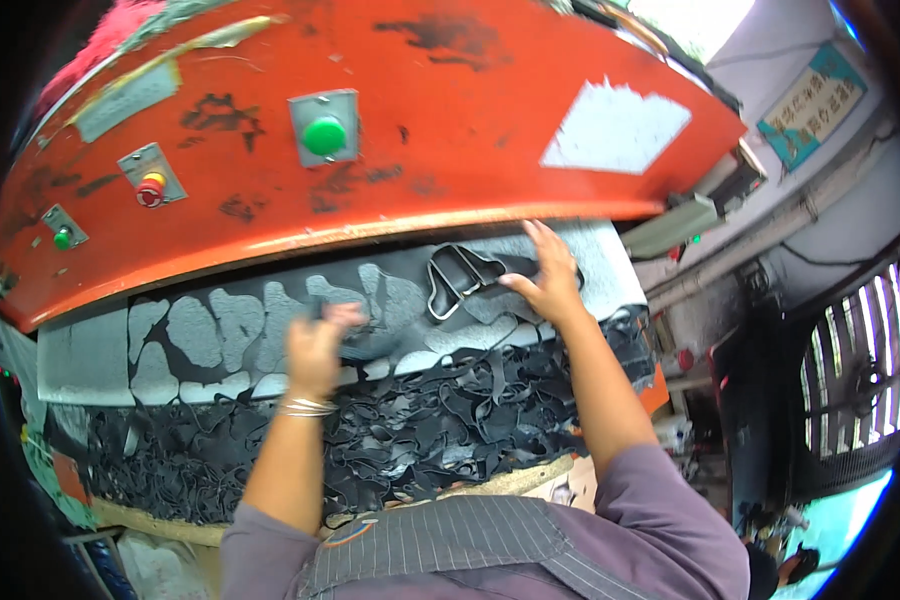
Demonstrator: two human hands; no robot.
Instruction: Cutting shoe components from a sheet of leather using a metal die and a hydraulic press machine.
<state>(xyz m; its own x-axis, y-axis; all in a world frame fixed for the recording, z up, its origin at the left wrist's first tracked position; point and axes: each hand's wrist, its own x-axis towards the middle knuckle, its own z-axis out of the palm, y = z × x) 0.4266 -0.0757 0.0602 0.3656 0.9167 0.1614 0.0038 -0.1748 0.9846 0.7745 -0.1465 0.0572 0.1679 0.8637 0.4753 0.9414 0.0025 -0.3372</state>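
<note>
Your left hand is blurred, its grip unclear; the dark piece beside its fingers is smeared. Your right hand hides some black sheet under its fingers; beyond them, the top edge crops the orange machine.

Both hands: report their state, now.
Left hand: motion-blurred; whether it holds anything cannot be told.
Right hand: open, thumb near the black-and-silver metal frame.

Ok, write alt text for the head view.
A person's right hand is spread beside a metal-edged frame on a black sheet with cut-outs; the left hand is blurred. Black scraps pile in front; an orange machine panel stands behind.
</note>
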